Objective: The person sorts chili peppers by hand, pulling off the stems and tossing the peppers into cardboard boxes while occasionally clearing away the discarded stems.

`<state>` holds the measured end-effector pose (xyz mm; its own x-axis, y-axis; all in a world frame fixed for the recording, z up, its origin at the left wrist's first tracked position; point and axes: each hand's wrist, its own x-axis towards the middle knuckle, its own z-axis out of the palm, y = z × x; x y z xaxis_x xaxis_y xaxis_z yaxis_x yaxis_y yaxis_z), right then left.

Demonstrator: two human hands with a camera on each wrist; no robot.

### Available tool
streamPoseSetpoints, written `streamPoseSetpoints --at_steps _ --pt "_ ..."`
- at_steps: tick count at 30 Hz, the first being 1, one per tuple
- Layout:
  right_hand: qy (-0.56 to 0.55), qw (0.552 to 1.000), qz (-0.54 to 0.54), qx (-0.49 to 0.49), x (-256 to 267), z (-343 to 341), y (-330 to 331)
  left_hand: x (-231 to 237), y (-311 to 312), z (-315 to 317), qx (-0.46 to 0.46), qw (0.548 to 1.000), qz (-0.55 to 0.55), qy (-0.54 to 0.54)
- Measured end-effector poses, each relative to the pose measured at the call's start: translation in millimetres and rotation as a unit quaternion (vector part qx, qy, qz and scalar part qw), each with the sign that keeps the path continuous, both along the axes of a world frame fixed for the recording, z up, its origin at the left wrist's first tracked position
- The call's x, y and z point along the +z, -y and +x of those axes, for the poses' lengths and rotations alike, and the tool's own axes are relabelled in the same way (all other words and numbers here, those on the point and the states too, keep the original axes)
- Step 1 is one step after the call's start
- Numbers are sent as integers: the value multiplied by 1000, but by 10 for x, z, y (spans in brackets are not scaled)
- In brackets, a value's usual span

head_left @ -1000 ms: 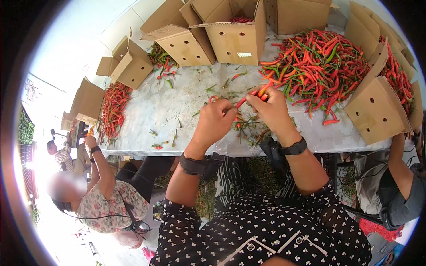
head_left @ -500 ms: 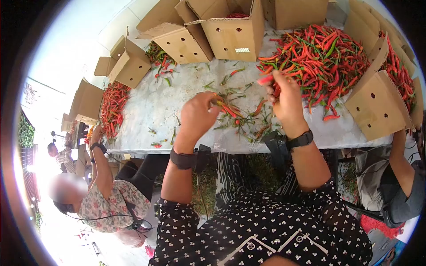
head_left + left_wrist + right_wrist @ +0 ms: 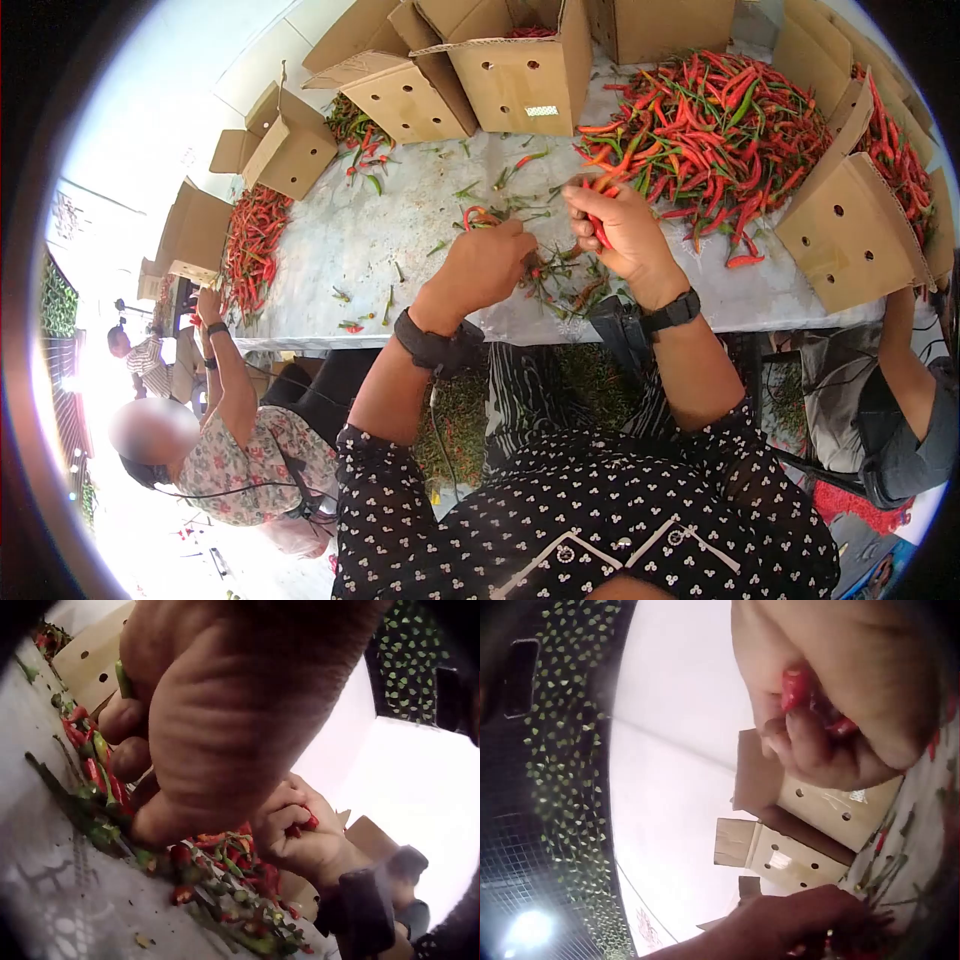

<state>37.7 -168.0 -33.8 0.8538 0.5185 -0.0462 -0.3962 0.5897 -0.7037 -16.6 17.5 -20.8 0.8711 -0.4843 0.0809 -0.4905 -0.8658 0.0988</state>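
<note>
My right hand [image 3: 625, 230] holds several red chili peppers [image 3: 600, 215] in curled fingers, left of the large chili heap [image 3: 720, 140]. In the right wrist view a red chili end [image 3: 796, 686] pokes out of that fist. My left hand [image 3: 478, 268] is low over a small pile of stems and chilies [image 3: 570, 285], its fingertips among them. Beyond its knuckles a curved red chili [image 3: 480, 215] shows, and in the left wrist view a green stem [image 3: 122, 679] sticks out from its curled fingers. The rest of its grasp is hidden.
Cardboard boxes [image 3: 525, 85] line the table's far edge, and another box [image 3: 850, 235] with chilies stands at the right. Loose stems [image 3: 465, 190] lie scattered on the pale tablecloth [image 3: 330, 255]. A seated person [image 3: 250, 450] works at the left; another person's arm [image 3: 890, 370] shows at the right.
My hands were together over the stems, then moved apart. The left hand swung left and came back over the pile; the right went up to the heap's edge and has lowered slightly, keeping its chilies.
</note>
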Motion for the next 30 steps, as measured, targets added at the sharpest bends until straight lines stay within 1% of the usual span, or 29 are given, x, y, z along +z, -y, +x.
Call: streamPoseSetpoints --at_steps 1,2,3,4,5,6,7,8,9,10,11,12,13,15,16,17,18,19,20,21,22,23,24,25,26,27,28,29,30 --pt "16 999 -24 17 15 -12 -7 -9 -29 26 0 1000 0 0" --pt "17 999 -23 17 27 -29 -13 -26 -76 66 2 998 -48 27" --pt "38 997 -66 19 37 -48 -14 19 -75 85 2 994 -97 54" --pt "59 992 -108 21 43 -57 -15 63 -72 91 0 994 -96 53" --pt "59 992 -108 20 17 -48 -31 117 -74 92 63 983 -172 5" --pt "128 973 -192 -6 0 -44 -62 184 -55 83 127 960 -245 -45" --pt "197 941 -274 -31 -16 -41 -87 205 -35 85 127 960 -246 -45" --pt "197 941 -274 -30 -34 -51 -101 218 -7 94 135 911 -376 -104" --pt "249 921 -297 -38 11 -96 -116 234 16 96 140 841 -498 -160" --pt "300 897 -320 -47 36 -120 -123 267 36 80 140 841 -498 -160" --pt "300 898 -320 -47 12 -112 -131 301 60 57 143 810 -536 -191" --pt "278 903 -327 -27 -10 -104 -144 315 79 46 145 776 -572 -221" --pt "257 907 -333 -8 -26 -97 -148 301 87 52 144 776 -572 -222" --pt "256 907 -334 -12 -18 -104 -129 280 103 58 147 746 -609 -228" --pt "255 907 -334 -15 -2 -110 -125 292 114 51 147 746 -609 -227" --pt "255 907 -334 -14 5 -109 -120 317 128 38 145 764 -589 -219" --pt "273 896 -351 -16 7 -107 -113 332 138 25 142 782 -569 -210" --pt "289 884 -368 -18 5 -108 -110 326 145 17 143 782 -569 -210" --pt "288 884 -368 -18 -3 -108 -119 318 153 11 159 833 -508 -153" --pt "298 872 -388 -28 -7 -110 -137 311 156 8 173 876 -441 -95" --pt "307 859 -407 -39 -7 -115 -148 296 148 10 174 876 -441 -96" --pt "307 860 -407 -38 1 -121 -136 269 128 20 142 935 -317 72" --pt "311 855 -414 -35 45 -140 -114 244 105 30 103 949 -179 236" --pt "315 850 -422 -32 69 -148 -99 227 43 40 104 949 -178 237" --pt "315 850 -421 -33 69 -140 -91 224 -61 47 141 945 -175 237" --pt "251 902 -350 -29 66 -119 -77 243 -166 54 176 940 -171 237" --pt "184 943 -275 -26 54 -99 -58 293 -260 47 251 938 -166 170" --pt "183 944 -274 -26 41 -66 -25 353 -335 34 289 939 -153 110" --pt "106 982 -155 4 35 -22 18 376 -408 34 305 937 -159 61"
